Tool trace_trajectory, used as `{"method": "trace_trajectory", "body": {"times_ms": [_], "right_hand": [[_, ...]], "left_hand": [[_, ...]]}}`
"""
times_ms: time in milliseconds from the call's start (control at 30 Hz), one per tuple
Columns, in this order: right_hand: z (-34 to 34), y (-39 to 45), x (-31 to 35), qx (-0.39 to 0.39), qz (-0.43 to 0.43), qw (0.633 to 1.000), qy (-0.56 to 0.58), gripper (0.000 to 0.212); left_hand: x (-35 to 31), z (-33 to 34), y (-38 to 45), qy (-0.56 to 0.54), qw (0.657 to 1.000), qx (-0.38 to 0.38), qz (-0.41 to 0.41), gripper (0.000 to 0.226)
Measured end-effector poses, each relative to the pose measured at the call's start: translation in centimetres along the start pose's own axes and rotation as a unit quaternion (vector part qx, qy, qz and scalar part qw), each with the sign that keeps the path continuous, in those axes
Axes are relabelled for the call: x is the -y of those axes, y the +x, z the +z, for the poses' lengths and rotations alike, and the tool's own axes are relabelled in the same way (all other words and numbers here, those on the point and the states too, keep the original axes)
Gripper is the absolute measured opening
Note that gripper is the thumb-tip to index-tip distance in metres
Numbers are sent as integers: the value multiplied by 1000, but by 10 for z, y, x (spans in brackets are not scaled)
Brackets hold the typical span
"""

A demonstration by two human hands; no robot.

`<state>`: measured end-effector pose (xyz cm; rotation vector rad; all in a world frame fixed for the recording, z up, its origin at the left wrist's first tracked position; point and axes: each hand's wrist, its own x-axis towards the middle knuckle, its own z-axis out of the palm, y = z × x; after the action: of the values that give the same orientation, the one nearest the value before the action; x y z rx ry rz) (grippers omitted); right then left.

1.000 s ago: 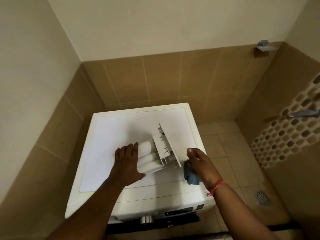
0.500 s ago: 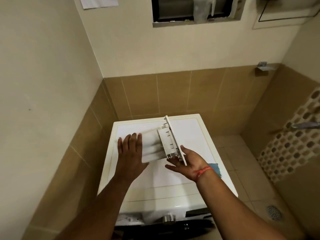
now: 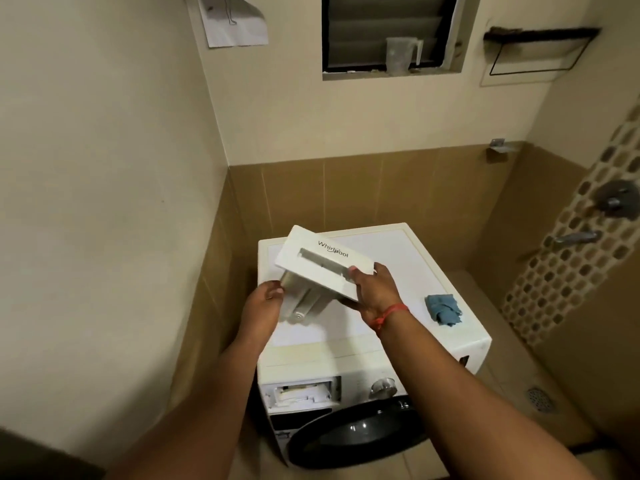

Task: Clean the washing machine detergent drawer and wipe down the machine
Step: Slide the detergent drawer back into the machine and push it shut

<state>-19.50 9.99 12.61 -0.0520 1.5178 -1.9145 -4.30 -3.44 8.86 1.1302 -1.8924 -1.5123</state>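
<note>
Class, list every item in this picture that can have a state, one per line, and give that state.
detergent drawer: out of the machine, held in the air, front panel facing up
drawer slot: open, no drawer in it
left hand: grips the drawer's rear end
right hand: grips the front panel
blue cloth: crumpled, lying on the washing machine top
machine door: appears closed

Both hands hold the detergent drawer (image 3: 323, 268) in the air above the white washing machine (image 3: 398, 344), its front panel tilted up toward the camera. The left hand (image 3: 261, 306) grips the drawer's back end; the right hand (image 3: 375, 289) holds the panel's lower edge. A blue cloth (image 3: 443, 308) lies on the machine's top, to the right. The drawer slot (image 3: 301, 393) in the machine's front stands open.
</note>
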Motion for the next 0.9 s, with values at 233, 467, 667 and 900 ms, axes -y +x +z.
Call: {"method": "trace_trajectory", "body": {"times_ms": [233, 467, 667, 900], "right_hand": [[0, -44, -7, 33, -160, 977, -134, 36], [-26, -76, -19, 177, -204, 941, -206, 43], [-64, -109, -37, 208, -129, 941, -232, 22], [-103, -147, -87, 134, -8, 986, -95, 34]], "left_hand": [[-16, -27, -27, -291, 944, 43, -148, 76], [-22, -25, -74, -249, 952, 60, -168, 81], [20, -13, -109, -251, 948, -42, -190, 81], [33, 24, -215, -279, 937, -117, -176, 26]]}}
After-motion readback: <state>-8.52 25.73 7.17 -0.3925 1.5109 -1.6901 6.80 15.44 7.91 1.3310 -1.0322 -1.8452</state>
